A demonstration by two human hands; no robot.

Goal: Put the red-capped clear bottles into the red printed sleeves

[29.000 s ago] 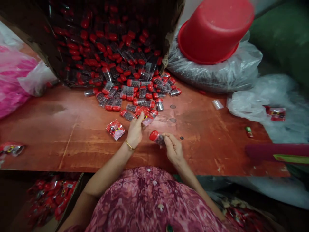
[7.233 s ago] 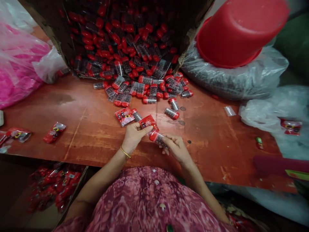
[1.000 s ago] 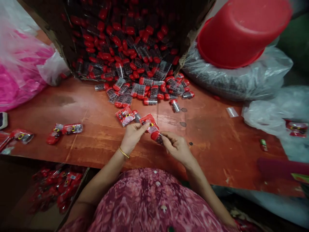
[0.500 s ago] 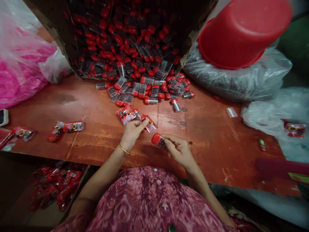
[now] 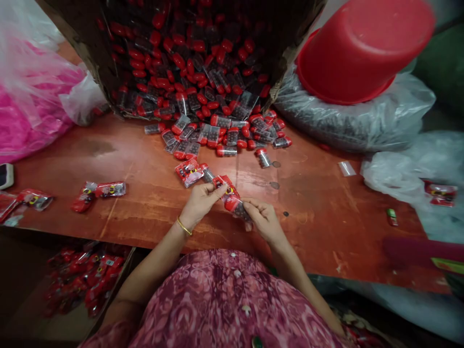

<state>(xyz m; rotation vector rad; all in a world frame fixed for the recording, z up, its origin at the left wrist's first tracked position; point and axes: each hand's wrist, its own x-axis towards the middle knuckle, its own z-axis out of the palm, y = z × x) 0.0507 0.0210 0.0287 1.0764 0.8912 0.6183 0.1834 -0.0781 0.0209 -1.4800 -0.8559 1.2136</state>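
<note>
The cardboard box and the blurred red basin at upper right run off the top edge. Fingers of the right hand and the sachet hide most of the vial. A white object is cut off at the left edge.

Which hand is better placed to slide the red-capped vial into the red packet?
Right, probably: the right hand grips the vial by its clear end, cap pointing at the packet, which the left hand holds.
</note>
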